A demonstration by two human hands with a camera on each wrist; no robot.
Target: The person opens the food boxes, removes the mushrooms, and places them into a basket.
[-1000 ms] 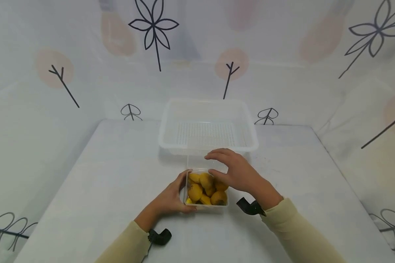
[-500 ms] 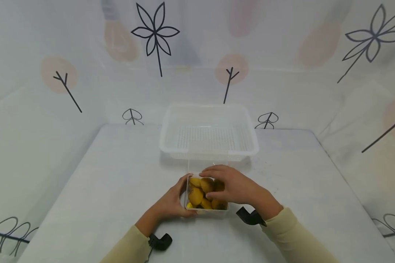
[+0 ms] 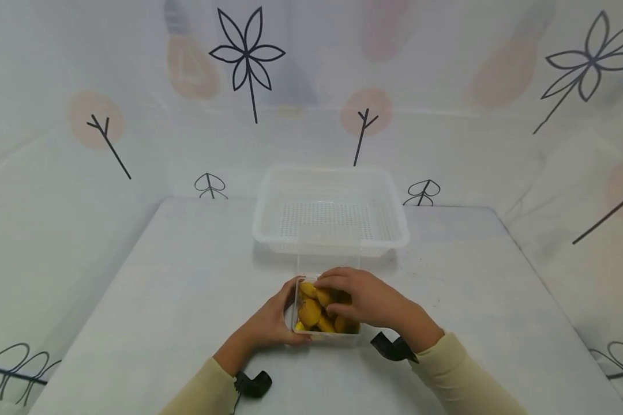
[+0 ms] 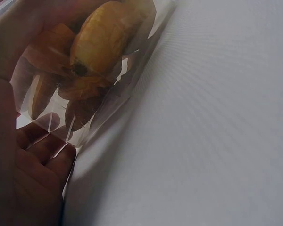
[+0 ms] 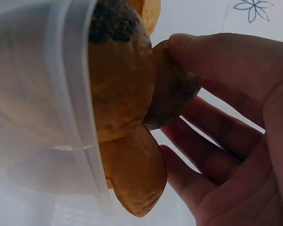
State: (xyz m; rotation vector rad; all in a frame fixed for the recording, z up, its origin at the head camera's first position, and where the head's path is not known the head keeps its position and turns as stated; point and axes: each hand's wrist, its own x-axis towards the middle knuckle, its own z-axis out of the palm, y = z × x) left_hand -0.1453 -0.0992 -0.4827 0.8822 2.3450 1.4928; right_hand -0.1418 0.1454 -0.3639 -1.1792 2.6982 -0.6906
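Note:
A small clear plastic box (image 3: 327, 340) full of yellow-orange, loquat-like fruits (image 3: 310, 311) stands on the white table, its hinged clear lid (image 3: 328, 260) tipped back. My left hand (image 3: 265, 320) grips the box from the left, thumb at the near side and fingers toward the far corner. Through the box wall in the left wrist view shows a fruit (image 4: 101, 37) with a dark end. My right hand (image 3: 371, 300) reaches over the open box. In the right wrist view its thumb and fingers pinch one dark-ended fruit (image 5: 174, 89), beside other fruits at the rim.
A white perforated plastic basket (image 3: 265, 233) stands behind the box, partly overlapped by the lid. The white table (image 3: 187, 271) meets a white patterned cloth backdrop (image 3: 311, 132) at the back and sides. A black wrist mount (image 3: 253, 384) sits on each forearm.
My right hand has come down from beside the lid into the box and closed on a fruit. My left hand keeps its grip on the box. The head view has tilted slightly.

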